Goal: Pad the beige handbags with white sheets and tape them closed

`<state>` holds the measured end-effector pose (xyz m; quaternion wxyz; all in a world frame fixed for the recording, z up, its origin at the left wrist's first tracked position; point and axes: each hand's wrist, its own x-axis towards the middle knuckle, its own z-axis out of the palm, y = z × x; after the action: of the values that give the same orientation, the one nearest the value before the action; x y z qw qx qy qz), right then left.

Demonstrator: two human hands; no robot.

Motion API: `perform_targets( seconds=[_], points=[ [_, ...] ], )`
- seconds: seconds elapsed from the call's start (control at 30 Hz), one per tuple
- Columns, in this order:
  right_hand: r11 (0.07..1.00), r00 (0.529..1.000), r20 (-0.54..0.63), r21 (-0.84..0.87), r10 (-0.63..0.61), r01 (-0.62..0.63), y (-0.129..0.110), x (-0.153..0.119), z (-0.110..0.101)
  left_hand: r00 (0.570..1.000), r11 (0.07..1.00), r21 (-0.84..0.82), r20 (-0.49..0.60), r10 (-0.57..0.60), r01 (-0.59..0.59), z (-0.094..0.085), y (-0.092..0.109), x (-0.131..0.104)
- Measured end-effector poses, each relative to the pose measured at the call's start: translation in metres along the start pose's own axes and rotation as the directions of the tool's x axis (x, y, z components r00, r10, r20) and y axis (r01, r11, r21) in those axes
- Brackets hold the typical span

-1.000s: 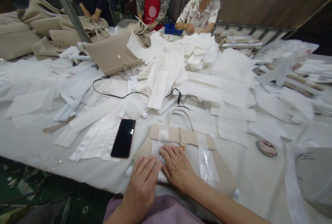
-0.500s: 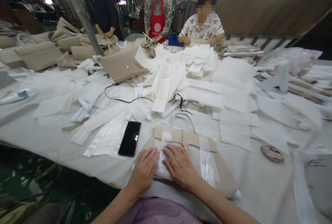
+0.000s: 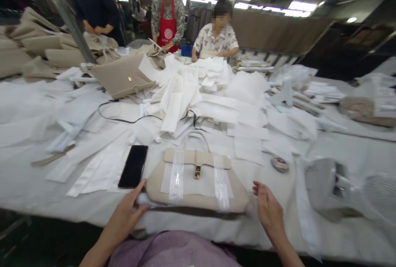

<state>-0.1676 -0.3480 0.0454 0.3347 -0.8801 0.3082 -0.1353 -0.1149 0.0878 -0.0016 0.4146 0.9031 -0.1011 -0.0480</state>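
A beige handbag point(image 3: 198, 182) lies on the table's near edge, its handle point(image 3: 198, 133) pointing away from me. White paper and clear tape strips point(image 3: 177, 176) cover its front around a gold clasp point(image 3: 197, 172). My left hand point(image 3: 128, 209) is at the bag's lower left corner, thumb and fingers on either side of it. Off the right end, apart from the bag, my right hand point(image 3: 269, 207) is open with fingers slightly bent and holds nothing. A dark phone point(image 3: 133, 166) lies just left of the bag.
White paper sheets point(image 3: 185, 98) are heaped across the middle, with a black cord point(image 3: 133, 120) among them. A roll of tape point(image 3: 280, 164) and a grey tape dispenser point(image 3: 324, 184) lie to the right. Another beige bag point(image 3: 120, 75) leans farther back. Several co-workers stand at the far side.
Both hands have left the bag's front: the left moved to its left corner, the right swung out past its right end. The clasp now shows, and the view has turned right.
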Motion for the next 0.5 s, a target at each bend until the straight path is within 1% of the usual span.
perform_targets(
  seconds=[0.03, 0.07, 0.13, 0.2, 0.3, 0.33, 0.4, 0.47, 0.5],
  points=[
    [1.000, 0.999, 0.043, 0.005, 0.004, -0.004, 0.010, -0.006, -0.001, 1.000, 0.999, 0.013, 0.008, 0.030, -0.030, 0.002, -0.003, 0.002],
    [1.000, 0.997, 0.077, 0.009, -0.020, 0.019, 0.016, -0.012, 0.000, 0.998, 0.998, 0.015, 0.022, 0.057, -0.057, 0.003, -0.005, 0.005],
    [0.995, 0.991, 0.087, 0.009, -0.097, 0.097, 0.022, -0.022, 0.010, 0.995, 0.997, -0.002, 0.057, 0.083, -0.083, 0.002, -0.005, 0.012],
    [0.987, 0.986, 0.049, 0.001, -0.161, 0.161, 0.024, -0.026, 0.022, 0.995, 0.999, -0.046, 0.096, 0.029, -0.025, -0.001, 0.002, 0.020],
    [0.981, 0.981, 0.019, 0.011, -0.194, 0.194, 0.033, -0.019, 0.032, 0.986, 0.969, -0.202, 0.121, -0.117, 0.140, -0.005, 0.018, 0.028],
    [0.983, 0.983, 0.026, 0.015, -0.183, 0.183, 0.038, -0.013, 0.034, 0.985, 0.948, -0.273, 0.106, -0.139, 0.163, -0.005, 0.024, 0.029],
    [0.995, 0.994, 0.051, 0.008, -0.099, 0.099, 0.051, 0.003, 0.035, 0.990, 0.917, -0.373, 0.045, -0.131, 0.138, -0.007, 0.034, 0.031],
    [1.000, 0.995, 0.102, -0.013, 0.000, 0.002, 0.059, 0.019, 0.035, 0.995, 0.918, -0.388, -0.014, -0.097, 0.084, -0.011, 0.044, 0.031],
    [0.999, 0.992, 0.123, -0.028, 0.036, -0.033, 0.061, 0.026, 0.034, 0.997, 0.922, -0.382, -0.025, -0.072, 0.057, -0.014, 0.049, 0.030]
  ],
)
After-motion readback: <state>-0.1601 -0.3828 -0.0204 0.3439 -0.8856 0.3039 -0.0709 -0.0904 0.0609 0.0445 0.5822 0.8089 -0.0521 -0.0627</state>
